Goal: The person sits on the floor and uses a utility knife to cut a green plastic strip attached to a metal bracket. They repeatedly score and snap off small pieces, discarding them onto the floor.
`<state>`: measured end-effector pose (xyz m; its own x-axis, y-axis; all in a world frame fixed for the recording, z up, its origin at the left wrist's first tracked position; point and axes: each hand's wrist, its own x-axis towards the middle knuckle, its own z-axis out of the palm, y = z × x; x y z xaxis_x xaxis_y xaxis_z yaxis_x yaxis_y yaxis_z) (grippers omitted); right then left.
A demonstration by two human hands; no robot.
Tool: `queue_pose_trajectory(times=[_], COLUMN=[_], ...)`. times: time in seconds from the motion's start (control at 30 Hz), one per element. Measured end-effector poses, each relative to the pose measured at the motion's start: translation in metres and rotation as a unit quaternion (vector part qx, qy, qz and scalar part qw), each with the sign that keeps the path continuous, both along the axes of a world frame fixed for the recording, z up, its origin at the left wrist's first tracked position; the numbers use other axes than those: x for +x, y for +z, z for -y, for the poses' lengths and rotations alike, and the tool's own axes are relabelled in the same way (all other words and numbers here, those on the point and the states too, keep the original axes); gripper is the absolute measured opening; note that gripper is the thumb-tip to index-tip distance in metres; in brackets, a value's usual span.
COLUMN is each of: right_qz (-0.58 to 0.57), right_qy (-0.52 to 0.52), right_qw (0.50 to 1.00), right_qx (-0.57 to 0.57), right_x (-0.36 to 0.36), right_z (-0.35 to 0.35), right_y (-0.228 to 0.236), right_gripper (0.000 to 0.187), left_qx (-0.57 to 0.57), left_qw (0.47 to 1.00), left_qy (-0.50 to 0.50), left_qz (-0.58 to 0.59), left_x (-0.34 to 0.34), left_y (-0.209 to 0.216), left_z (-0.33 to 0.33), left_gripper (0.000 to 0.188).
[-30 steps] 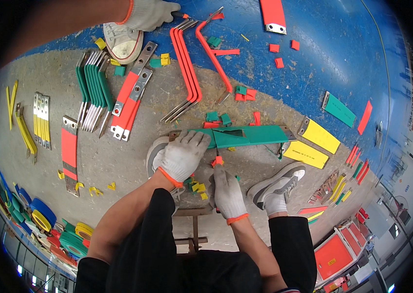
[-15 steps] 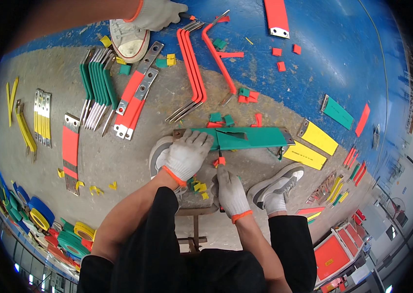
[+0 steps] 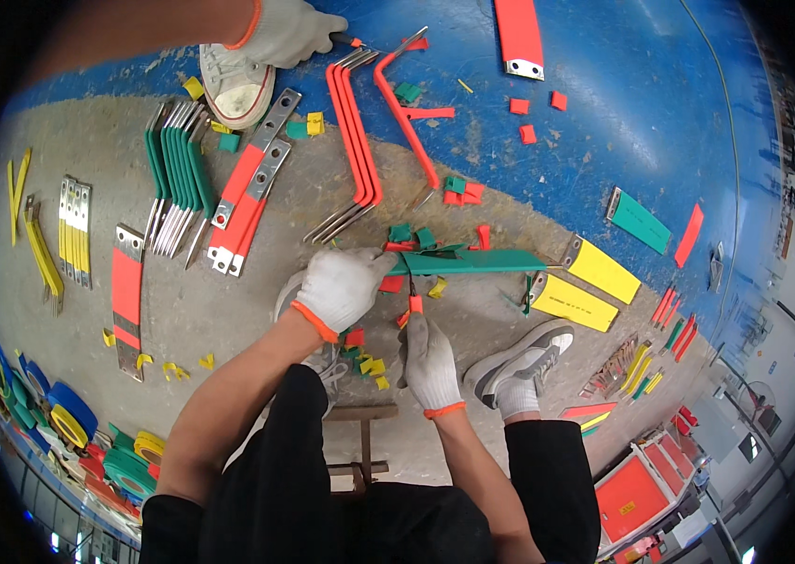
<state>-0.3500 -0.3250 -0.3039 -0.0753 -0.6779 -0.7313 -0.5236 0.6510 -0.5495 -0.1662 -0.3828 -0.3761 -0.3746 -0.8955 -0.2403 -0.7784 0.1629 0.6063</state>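
Observation:
My left hand, in a white glove with an orange cuff, is closed round the left end of a green-sleeved flat bar. The bar is tilted, showing mostly its edge, and the green sleeve has a torn slit near my left hand. Below it my right hand, gloved the same way, grips a thin-bladed knife with an orange-red part below the blade. The blade points up at the sleeve by the slit; whether it touches cannot be made out. Green and red offcuts lie just beyond the bar.
A co-worker's gloved hand holds a dark tool at the top left, beside a white shoe. Around lie green bent bars, red bent bars, red flat bars and yellow flat bars. Rolls of tape sit lower left.
The green-sleeved bar has tipped from showing its broad face to nearly edge-on. My left hand has turned with it, and the knife has shifted slightly relative to the slit.

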Motion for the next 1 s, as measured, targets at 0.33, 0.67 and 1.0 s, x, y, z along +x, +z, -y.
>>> queue_pose_trajectory(times=[0.33,0.67,1.0], right_qz=[0.002,-0.004,0.009], right_qy=[0.004,0.037,-0.100], right_qw=[0.998,0.996,0.986], right_qx=[-0.069,-0.079,-0.136], right_x=[0.005,-0.014,-0.045], right_z=[0.003,-0.030,-0.011], right_y=[-0.027,-0.070,-0.030], right_gripper=[0.035,0.033,0.043], left_qx=[0.007,0.056,-0.021], left_qw=[0.999,0.997,1.000], left_qy=[0.014,0.004,0.003], left_qz=[-0.031,-0.043,-0.007], left_x=[0.004,0.009,-0.001], left_y=[0.002,0.005,0.012], left_z=[0.023,0.037,0.010], left_gripper=[0.032,0.032,0.027])
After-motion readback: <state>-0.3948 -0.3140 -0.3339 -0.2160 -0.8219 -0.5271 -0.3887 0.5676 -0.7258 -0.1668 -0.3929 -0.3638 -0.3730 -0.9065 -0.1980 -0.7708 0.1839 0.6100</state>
